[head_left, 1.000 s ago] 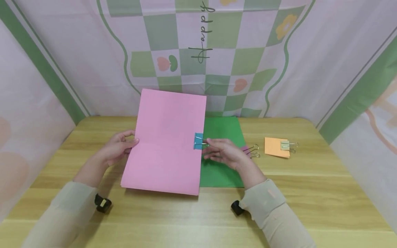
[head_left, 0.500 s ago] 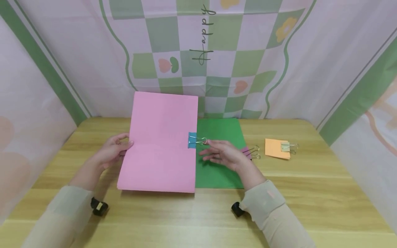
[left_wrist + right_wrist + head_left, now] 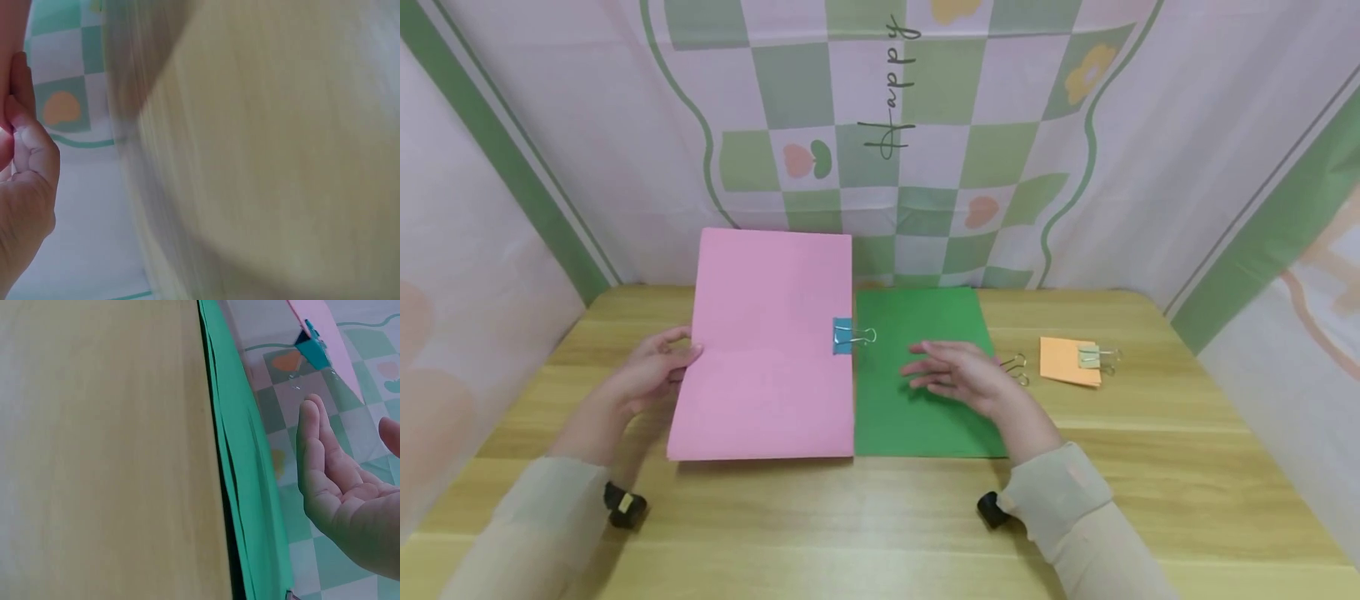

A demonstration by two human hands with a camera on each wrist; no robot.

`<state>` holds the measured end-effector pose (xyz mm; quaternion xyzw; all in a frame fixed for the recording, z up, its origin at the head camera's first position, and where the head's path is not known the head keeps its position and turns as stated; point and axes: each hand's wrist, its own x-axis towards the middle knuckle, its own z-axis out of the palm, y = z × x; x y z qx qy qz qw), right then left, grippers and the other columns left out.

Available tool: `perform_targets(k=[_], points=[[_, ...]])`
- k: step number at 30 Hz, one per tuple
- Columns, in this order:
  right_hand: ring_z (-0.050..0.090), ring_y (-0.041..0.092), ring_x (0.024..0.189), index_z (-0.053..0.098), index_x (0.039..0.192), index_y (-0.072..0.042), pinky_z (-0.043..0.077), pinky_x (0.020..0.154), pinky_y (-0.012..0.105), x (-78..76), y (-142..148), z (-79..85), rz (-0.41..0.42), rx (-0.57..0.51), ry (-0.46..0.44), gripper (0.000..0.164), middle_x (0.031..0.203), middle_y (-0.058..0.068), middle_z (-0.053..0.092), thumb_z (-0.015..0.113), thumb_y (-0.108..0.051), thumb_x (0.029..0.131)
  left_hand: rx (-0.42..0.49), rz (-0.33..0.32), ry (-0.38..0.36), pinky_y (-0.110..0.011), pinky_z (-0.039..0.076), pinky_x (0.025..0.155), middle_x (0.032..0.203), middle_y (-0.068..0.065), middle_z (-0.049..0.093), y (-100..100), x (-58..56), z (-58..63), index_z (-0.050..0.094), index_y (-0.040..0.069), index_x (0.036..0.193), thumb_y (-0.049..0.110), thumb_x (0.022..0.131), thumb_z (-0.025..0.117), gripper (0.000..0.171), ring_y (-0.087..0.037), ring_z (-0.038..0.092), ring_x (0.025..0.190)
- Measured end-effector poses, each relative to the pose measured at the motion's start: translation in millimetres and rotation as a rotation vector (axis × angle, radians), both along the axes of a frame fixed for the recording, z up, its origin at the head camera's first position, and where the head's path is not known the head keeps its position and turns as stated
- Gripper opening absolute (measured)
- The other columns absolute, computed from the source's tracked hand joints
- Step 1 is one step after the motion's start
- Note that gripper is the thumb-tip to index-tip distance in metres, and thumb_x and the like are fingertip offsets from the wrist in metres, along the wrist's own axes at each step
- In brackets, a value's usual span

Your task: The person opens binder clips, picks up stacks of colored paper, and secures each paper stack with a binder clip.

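Observation:
My left hand (image 3: 651, 367) pinches the left edge of a stack of pink paper (image 3: 767, 358), thumb on top and fingers beneath. The stack is raised over the table, as its shadow shows. A blue binder clip (image 3: 843, 336) bites its right edge, wire handles pointing right. My right hand (image 3: 962, 375) hovers with fingers extended above green paper (image 3: 917, 317), touching nothing. In the right wrist view, the blue clip (image 3: 312, 349) hangs beyond the fingertips. Another binder clip (image 3: 1017, 362) grips the green sheets' right edge, mostly hidden behind the right hand.
Orange note paper (image 3: 1062, 360) lies at the right, held by a pale yellow-green binder clip (image 3: 1089, 357). All rests on a wooden table (image 3: 850, 533). A patterned curtain (image 3: 797, 83) hangs close behind the table's far edge.
The left hand has carried the pink paper leftward, uncovering more of the green sheets. The right hand has let go of the blue clip's handles and drawn back to the right.

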<state>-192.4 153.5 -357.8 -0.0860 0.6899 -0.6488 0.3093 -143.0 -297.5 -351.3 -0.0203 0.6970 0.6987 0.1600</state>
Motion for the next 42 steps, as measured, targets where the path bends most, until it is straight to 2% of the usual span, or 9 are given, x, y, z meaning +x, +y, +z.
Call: perform_targets(k=[11, 16, 20, 23, 28, 32, 36, 39, 42], points=[[0.063, 0.026, 0.120, 0.033, 0.151, 0.003, 0.037, 0.117, 0.048, -2.0, 26, 12.6, -0.022, 0.078, 0.067, 0.062, 0.138, 0.018, 0.061, 0.045, -0.037, 0.106, 0.005, 0.015, -0.029, -0.025, 0.059, 0.068, 0.080, 0.005, 0.074, -16, -1.4, -4.5, 0.060, 0.025, 0.104, 0.012, 0.104, 0.050, 0.015, -0.009, 0.071, 0.072], [0.062, 0.022, 0.123, 0.031, 0.153, 0.002, 0.046, 0.110, 0.037, 4.1, 44, 24.7, -0.025, 0.126, 0.114, 0.066, 0.144, 0.018, 0.055, 0.046, -0.041, 0.105, 0.025, 0.027, -0.033, -0.024, 0.058, 0.068, 0.080, 0.005, 0.073, -22, 0.0, -7.3, 0.060, 0.025, 0.104, 0.012, 0.104, 0.050, 0.017, -0.008, 0.070, 0.071], [0.066, 0.015, 0.115, 0.030, 0.152, 0.005, 0.053, 0.097, 0.028, 9.8, 59, 30.9, -0.057, 0.106, 0.130, 0.067, 0.135, 0.011, 0.064, 0.048, -0.038, 0.105, 0.045, 0.032, -0.030, -0.024, 0.058, 0.068, 0.081, 0.005, 0.072, -25, 1.9, -8.7, 0.061, 0.024, 0.102, 0.012, 0.104, 0.050, 0.017, -0.008, 0.069, 0.071], [0.069, 0.014, 0.109, 0.028, 0.151, 0.008, 0.055, 0.096, 0.027, 13.7, 71, 32.9, -0.076, 0.082, 0.135, 0.067, 0.124, 0.002, 0.070, 0.048, -0.036, 0.105, 0.055, 0.032, -0.034, -0.023, 0.058, 0.068, 0.081, 0.005, 0.072, -27, 3.4, -10.0, 0.061, 0.023, 0.101, 0.012, 0.104, 0.050, 0.016, -0.007, 0.070, 0.072], [0.071, 0.017, 0.108, 0.026, 0.151, 0.010, 0.052, 0.097, 0.020, 18.9, 93, 34.1, -0.082, 0.096, 0.183, 0.068, 0.116, -0.003, 0.073, 0.046, -0.036, 0.106, 0.071, 0.032, -0.050, -0.022, 0.058, 0.070, 0.081, 0.005, 0.071, -31, 4.5, -13.2, 0.059, 0.021, 0.104, 0.011, 0.104, 0.050, 0.014, -0.007, 0.069, 0.072], [0.070, 0.011, 0.108, 0.026, 0.150, 0.012, 0.053, 0.092, 0.016, 22.9, 113, 35.2, -0.097, 0.127, 0.224, 0.067, 0.115, -0.010, 0.074, 0.046, -0.035, 0.106, -0.024, 0.034, -0.082, -0.020, 0.057, 0.065, 0.077, 0.007, 0.068, -34, 3.3, -16.2, 0.052, 0.013, 0.114, 0.013, 0.105, 0.049, 0.010, -0.004, 0.065, 0.068], [0.069, 0.004, 0.104, 0.029, 0.148, 0.012, 0.055, 0.088, 0.016, 26.3, 130, 36.0, -0.122, 0.180, 0.252, 0.064, 0.114, -0.016, 0.072, 0.045, -0.034, 0.106, -0.168, 0.020, -0.112, -0.019, 0.055, 0.064, 0.077, 0.011, 0.066, -33, 1.7, -18.4, 0.039, -0.004, 0.135, 0.018, 0.106, 0.047, 0.037, -0.001, 0.062, 0.069], [0.068, 0.001, 0.104, 0.028, 0.149, 0.012, 0.054, 0.088, 0.015, 28.7, 141, 34.9, -0.123, 0.222, 0.276, 0.064, 0.113, -0.020, 0.071, 0.043, -0.034, 0.107, -0.226, 0.015, -0.128, -0.020, 0.056, 0.070, 0.082, 0.013, 0.067, -31, 0.1, -19.2, 0.024, -0.012, 0.147, 0.020, 0.106, 0.045, 0.055, -0.001, 0.064, 0.075], [0.067, -0.003, 0.104, 0.025, 0.149, 0.013, 0.053, 0.088, 0.013, 31.9, 151, 33.1, -0.123, 0.251, 0.286, 0.066, 0.112, -0.023, 0.069, 0.041, -0.035, 0.108, -0.251, -0.008, -0.133, -0.022, 0.056, 0.075, 0.086, 0.014, 0.067, -31, -1.4, -18.5, 0.020, -0.015, 0.148, 0.019, 0.106, 0.044, 0.059, -0.001, 0.065, 0.081]])
